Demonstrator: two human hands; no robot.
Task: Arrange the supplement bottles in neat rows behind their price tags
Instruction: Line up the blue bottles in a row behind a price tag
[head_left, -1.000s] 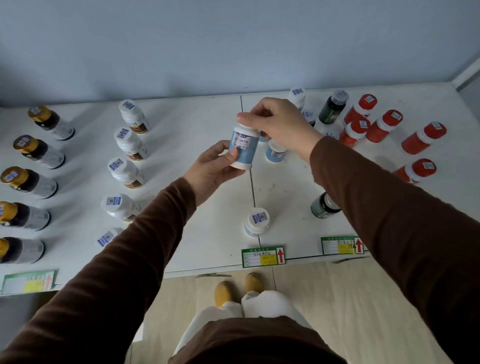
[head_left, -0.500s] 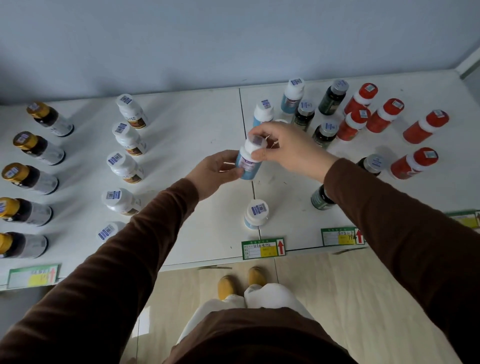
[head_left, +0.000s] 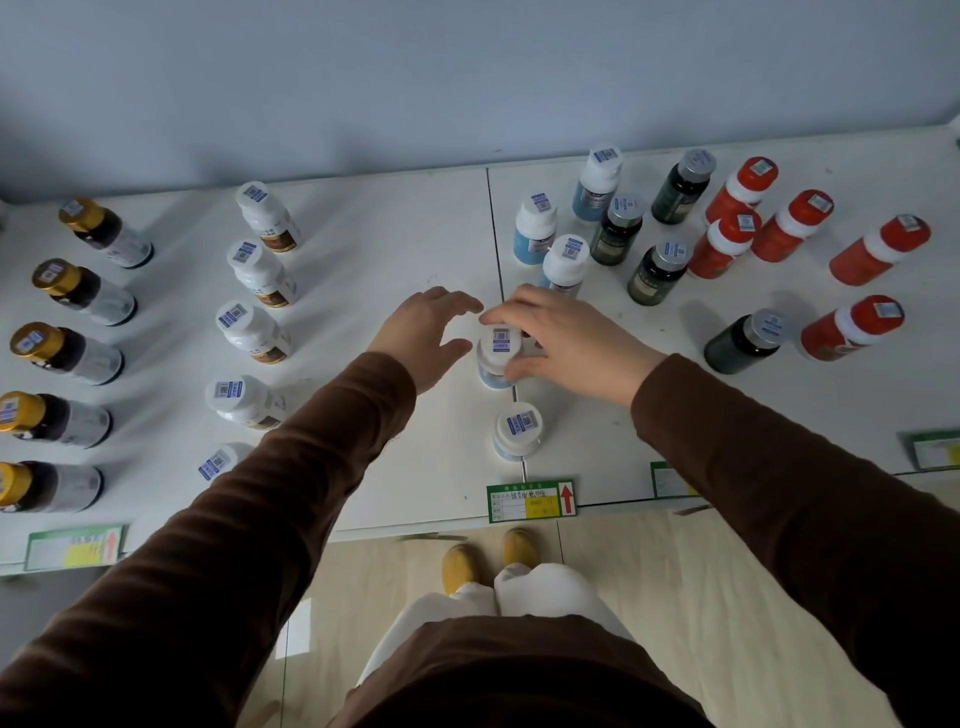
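A blue-labelled bottle with a white cap (head_left: 500, 358) stands upright on the white shelf (head_left: 395, 270), and my right hand (head_left: 566, 343) grips its cap and side. My left hand (head_left: 423, 332) hovers just left of it, fingers apart, holding nothing. Another blue bottle (head_left: 517, 431) stands directly in front, behind the middle price tag (head_left: 531, 500). Three more blue bottles (head_left: 563, 265) stand loosely further back.
Gold-capped bottles (head_left: 62, 353) line the far left and white bottles (head_left: 254, 332) form a row beside them. Dark green bottles (head_left: 657, 273) and red bottles (head_left: 852, 330) are scattered at the right. More price tags (head_left: 72, 545) sit along the shelf's front edge.
Both hands lowered the blue bottle from mid-air onto the shelf behind the front blue bottle. My left hand let go and opened beside it.
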